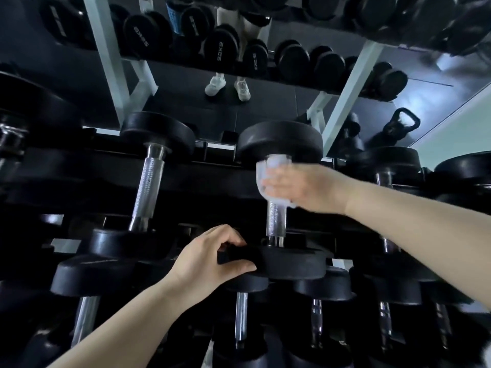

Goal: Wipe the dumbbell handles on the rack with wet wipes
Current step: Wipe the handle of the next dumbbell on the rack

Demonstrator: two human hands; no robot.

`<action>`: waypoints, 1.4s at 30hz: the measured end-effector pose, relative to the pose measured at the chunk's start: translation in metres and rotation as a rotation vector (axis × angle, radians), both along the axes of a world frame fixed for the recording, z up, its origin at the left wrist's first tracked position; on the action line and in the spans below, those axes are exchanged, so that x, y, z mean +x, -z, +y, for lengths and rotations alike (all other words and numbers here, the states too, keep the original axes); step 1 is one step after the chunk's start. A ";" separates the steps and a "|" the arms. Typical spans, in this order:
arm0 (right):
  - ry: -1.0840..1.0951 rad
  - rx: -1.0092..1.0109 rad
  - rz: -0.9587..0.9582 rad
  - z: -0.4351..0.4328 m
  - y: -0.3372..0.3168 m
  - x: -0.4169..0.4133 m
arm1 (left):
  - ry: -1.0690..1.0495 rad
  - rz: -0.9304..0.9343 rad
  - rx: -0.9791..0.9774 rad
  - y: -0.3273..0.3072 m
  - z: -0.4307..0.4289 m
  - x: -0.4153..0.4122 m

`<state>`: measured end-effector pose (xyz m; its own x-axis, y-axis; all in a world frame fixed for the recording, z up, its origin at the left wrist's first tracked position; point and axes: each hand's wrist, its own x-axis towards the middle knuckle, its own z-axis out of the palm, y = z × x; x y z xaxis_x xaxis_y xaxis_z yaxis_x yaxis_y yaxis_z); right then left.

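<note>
A black rack [212,181] loaded with black-headed dumbbells fills the view, with a mirror [186,102] behind it repeating the rows. In the middle tier a person works on one dumbbell [292,264] lying end-on, its far head towards the mirror and its near head towards the person.

The left hand [210,256] clamps the rim of the near head, fingers curled over the top edge and thumb pressed underneath. The right hand [305,189] is closed round a white wipe [268,168], which wraps the upper part of the knurled steel handle [276,221] just below the far head. The lower stretch of the handle shows bare between the two hands. The right hand and wipe are smeared by motion, so the fingers cannot be told apart.

A neighbour [148,181] to the left lies parallel, untouched. Reflected heads carry white markings [220,53] ending in "KG", reversed by the mirror, their digits not safely legible. The reflection also shows a kettlebell [401,126] on the floor and a pair of white shoes [215,85]. The figure above them is cut off by the upper tier. The lower rows fall into shadow and blur at the edges.
</note>
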<state>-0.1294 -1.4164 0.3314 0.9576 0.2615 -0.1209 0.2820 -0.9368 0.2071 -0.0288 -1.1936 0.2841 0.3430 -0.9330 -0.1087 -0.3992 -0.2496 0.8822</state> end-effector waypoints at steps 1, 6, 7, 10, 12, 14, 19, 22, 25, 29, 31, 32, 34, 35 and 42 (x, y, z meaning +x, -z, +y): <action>0.078 0.001 -0.012 -0.007 0.002 0.006 | -0.008 0.006 -0.004 0.001 0.001 0.000; 0.011 0.156 -0.017 0.020 0.029 -0.026 | -0.016 0.002 -0.006 0.000 0.000 -0.001; -0.057 0.212 0.019 0.025 0.028 -0.032 | -0.017 0.000 -0.013 -0.001 0.000 -0.001; -0.193 0.132 -0.006 0.007 0.026 -0.024 | -0.021 -0.002 -0.007 -0.002 0.001 -0.002; -0.070 0.091 -0.125 -0.011 0.025 -0.007 | -0.019 -0.019 0.004 -0.003 0.001 -0.002; 0.047 0.117 -0.204 -0.013 0.024 0.000 | -0.024 -0.042 0.009 -0.005 0.002 -0.003; -0.125 0.227 -0.066 0.019 0.033 -0.030 | -0.035 -0.043 0.006 -0.007 0.002 -0.007; -0.116 0.196 -0.196 0.007 0.037 -0.028 | -0.039 -0.014 0.019 -0.004 0.001 -0.006; 0.178 0.159 -0.460 0.000 0.035 -0.017 | -0.028 0.007 0.053 -0.005 0.001 -0.004; 0.118 0.372 -0.312 0.020 0.044 -0.031 | -0.030 0.013 0.056 -0.005 0.000 -0.004; 0.013 0.396 -0.230 0.025 0.037 -0.040 | -0.028 0.016 0.053 -0.004 -0.001 -0.003; 0.035 0.433 -0.248 0.025 0.031 -0.042 | -0.023 0.014 0.055 -0.005 -0.001 -0.003; 0.324 0.673 -0.407 0.029 0.014 -0.041 | -0.008 0.009 0.059 -0.005 0.000 -0.003; 0.608 0.844 -0.526 0.031 0.006 -0.038 | -0.004 0.006 0.058 -0.005 0.000 -0.002; 1.685 2.045 -0.555 0.018 0.006 -0.007 | -0.001 0.038 0.069 -0.007 -0.002 -0.002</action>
